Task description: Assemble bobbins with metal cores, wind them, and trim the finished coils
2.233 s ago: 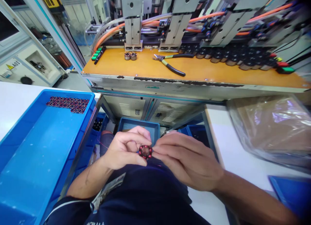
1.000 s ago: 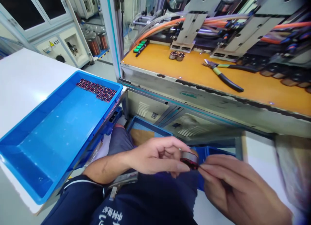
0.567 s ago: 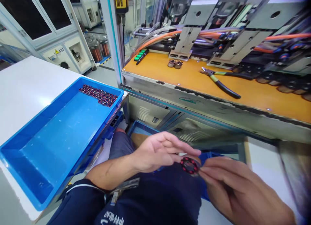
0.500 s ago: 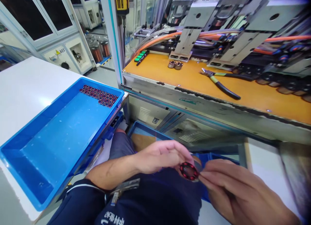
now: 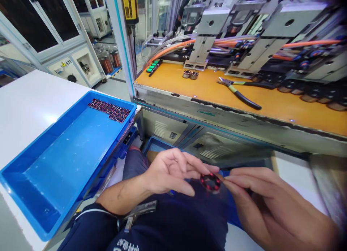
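Note:
A small black ring with red segments (image 5: 205, 186), slightly blurred, is held tilted over my lap. My right hand (image 5: 268, 204) pinches its right edge between thumb and fingertips. To the left of the ring is my left hand (image 5: 172, 171), with thumb and fingers apart. Its fingertips come close to the ring's upper edge; whether they touch it I cannot tell. Many similar red-and-black rings (image 5: 110, 108) lie packed together at the far end of a blue tray (image 5: 78, 146) on my left.
The tray sits on a white table (image 5: 32, 88). Ahead, an orange bench top (image 5: 173, 76) carries cutting pliers (image 5: 238, 92), two coppery ring parts (image 5: 190, 74), a black pen (image 5: 155, 68) and a row of dark cylindrical parts (image 5: 309, 94). Machine fixtures (image 5: 214, 23) with hoses stand behind.
My left hand has opened, its thumb and fingers spreading away from the ring. The ring remains in my right hand, slightly higher. The view has shifted a little.

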Action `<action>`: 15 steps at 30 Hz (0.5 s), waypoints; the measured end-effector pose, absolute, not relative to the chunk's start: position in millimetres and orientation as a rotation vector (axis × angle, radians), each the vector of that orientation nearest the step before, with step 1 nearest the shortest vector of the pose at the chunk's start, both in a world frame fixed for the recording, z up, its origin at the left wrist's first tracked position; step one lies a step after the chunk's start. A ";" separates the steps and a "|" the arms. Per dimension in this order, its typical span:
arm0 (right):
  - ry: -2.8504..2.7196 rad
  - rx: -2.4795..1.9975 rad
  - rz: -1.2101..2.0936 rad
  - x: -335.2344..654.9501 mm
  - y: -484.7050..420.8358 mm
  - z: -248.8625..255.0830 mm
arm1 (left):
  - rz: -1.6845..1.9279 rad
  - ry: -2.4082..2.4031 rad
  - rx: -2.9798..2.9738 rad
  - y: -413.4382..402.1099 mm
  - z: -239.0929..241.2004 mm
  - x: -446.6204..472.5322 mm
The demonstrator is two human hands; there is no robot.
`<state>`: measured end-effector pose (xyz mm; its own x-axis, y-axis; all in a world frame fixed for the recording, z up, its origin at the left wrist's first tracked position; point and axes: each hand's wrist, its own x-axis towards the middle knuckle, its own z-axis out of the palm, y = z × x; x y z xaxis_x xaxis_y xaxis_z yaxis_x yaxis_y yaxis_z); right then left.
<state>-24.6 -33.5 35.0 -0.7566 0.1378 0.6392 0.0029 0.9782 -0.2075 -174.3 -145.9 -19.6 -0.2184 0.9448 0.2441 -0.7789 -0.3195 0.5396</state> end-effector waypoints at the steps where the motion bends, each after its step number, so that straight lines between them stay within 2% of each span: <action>1: -2.415 -0.061 0.248 -25.0 -33.2 36.9 | 1.789 0.352 0.600 -145.3 -19.8 -174.8; 8: -2.403 0.153 0.217 -25.4 -29.9 40.0 | 1.265 0.562 0.700 -145.6 -27.3 -178.0; 15: -2.409 -0.029 0.156 -28.3 -33.4 37.5 | 1.634 0.561 0.777 -149.0 -23.7 -174.1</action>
